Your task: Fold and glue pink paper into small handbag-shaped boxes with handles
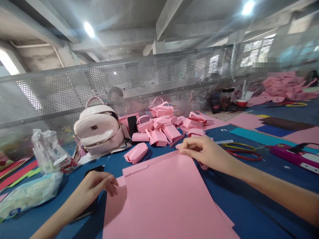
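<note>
Large pink sheets (169, 199) lie overlapped in front of me, the upper one with a ragged strip along its far edge. My right hand (199, 151) pinches that sheet's far right corner between thumb and fingers. Over the left margin of the lower pink sheet hovers my left hand (99, 186), fingers loosely bent and apart, with nothing in them. A dark phone (87, 210) is partly hidden beneath my left wrist. Just beyond the sheets sits a small folded pink piece (136, 153), in front of a heap of folded pink baskets (164, 124), some with handles.
A white backpack (99, 129) stands at back left, near a clear plastic bag (46, 149) and a filled packet (32, 194). To the right are scissors (243, 151), a magenta power strip (294, 156) and coloured sheets (264, 132). A perforated metal screen (149, 76) runs behind.
</note>
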A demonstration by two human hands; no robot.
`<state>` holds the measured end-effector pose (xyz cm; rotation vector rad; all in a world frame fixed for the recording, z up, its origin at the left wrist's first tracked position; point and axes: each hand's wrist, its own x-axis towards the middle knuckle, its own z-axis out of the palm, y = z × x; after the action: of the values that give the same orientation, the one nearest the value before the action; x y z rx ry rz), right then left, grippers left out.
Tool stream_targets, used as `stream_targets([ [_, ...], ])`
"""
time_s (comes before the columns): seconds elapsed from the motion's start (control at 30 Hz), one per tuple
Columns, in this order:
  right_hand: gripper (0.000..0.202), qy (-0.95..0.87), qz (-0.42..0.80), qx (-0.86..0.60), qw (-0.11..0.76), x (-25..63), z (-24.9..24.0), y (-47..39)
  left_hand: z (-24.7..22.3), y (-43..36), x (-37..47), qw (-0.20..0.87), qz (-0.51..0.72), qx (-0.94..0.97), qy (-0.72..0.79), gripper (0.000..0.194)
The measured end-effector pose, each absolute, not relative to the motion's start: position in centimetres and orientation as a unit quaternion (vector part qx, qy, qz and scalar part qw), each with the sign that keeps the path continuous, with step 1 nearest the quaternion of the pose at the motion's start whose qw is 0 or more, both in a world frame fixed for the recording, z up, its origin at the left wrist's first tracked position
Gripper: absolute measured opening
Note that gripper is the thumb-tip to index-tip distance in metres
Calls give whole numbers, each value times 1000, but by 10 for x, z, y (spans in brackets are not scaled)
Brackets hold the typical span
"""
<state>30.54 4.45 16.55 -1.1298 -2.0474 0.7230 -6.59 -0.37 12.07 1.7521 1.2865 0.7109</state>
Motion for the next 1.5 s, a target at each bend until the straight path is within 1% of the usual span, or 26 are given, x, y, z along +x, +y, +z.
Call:
stream_targets([
  [0.07, 26, -789, 243, -428, 368, 305, 166, 40, 119, -5, -65, 476, 314, 654, 497, 54],
  [0.17, 24, -801, 150, -389, 431, 296, 165, 26, 120, -12, -41, 605, 346, 555, 455, 49],
  [0.23, 20, -815, 74, -338, 466, 288, 164, 12, 123, -15, -19, 660, 361, 503, 425, 43],
  [0.3, 18, -844, -4, -248, 475, 278, 165, -4, 127, -14, 2, 708, 398, 466, 352, 41],
  [0.33, 17, -862, -37, -200, 464, 273, 165, -12, 130, -12, 10, 725, 414, 448, 319, 38],
  [0.4, 17, -907, -96, -102, 397, 263, 166, -26, 136, -6, 20, 735, 444, 431, 277, 33],
  [0.43, 24, -917, -124, -78, 370, 258, 166, -32, 140, -4, 23, 731, 454, 433, 268, 32],
  [0.5, 32, -932, -154, -69, 322, 250, 163, -41, 146, 0, 26, 715, 466, 452, 259, 36],
  [0.57, 33, -936, -160, -80, 302, 244, 158, -45, 151, 1, 26, 695, 469, 474, 267, 46],
  [0.63, 30, -940, -126, -83, 307, 240, 153, -44, 153, -1, 27, 679, 460, 495, 288, 51],
  [0.67, 28, -940, -88, -76, 321, 239, 152, -43, 153, -2, 27, 674, 452, 503, 298, 51],
  [0.73, 24, -929, 21, -64, 364, 239, 157, -36, 153, -5, 29, 670, 430, 522, 307, 48],
  [0.77, 19, -924, 89, -40, 370, 239, 163, -30, 152, -7, 30, 671, 418, 531, 304, 48],
  [0.8, 19, -917, 134, -53, 371, 240, 170, -24, 152, -8, 31, 673, 408, 540, 298, 48],
  [0.83, 29, -897, 149, -114, 399, 241, 177, -16, 151, -9, 32, 676, 398, 549, 289, 47],
  [0.87, 33, -879, 147, -168, 422, 242, 183, -7, 152, -11, 33, 677, 389, 559, 279, 47],
  [0.9, 35, -867, 156, -220, 420, 243, 187, 2, 152, -12, 34, 677, 381, 568, 272, 47],
  [0.97, 37, -858, 226, -270, 375, 245, 190, 20, 155, -15, 35, 675, 369, 583, 261, 47],
  [1.03, 34, -852, 298, -275, 330, 247, 185, 33, 157, -18, 35, 666, 362, 593, 273, 46],
  [1.23, 43, -796, 486, -247, 263, 255, 182, 31, 168, -21, 22, 606, 350, 604, 381, 39],
  [1.37, 53, -752, 561, -253, 236, 254, 191, 18, 184, -23, 17, 556, 301, 665, 399, 37],
  [1.43, 53, -735, 581, -262, 232, 252, 193, 14, 191, -26, 18, 541, 269, 683, 410, 37],
  [1.5, 48, -725, 589, -269, 233, 251, 195, 12, 195, -29, 17, 548, 248, 680, 420, 37],
])
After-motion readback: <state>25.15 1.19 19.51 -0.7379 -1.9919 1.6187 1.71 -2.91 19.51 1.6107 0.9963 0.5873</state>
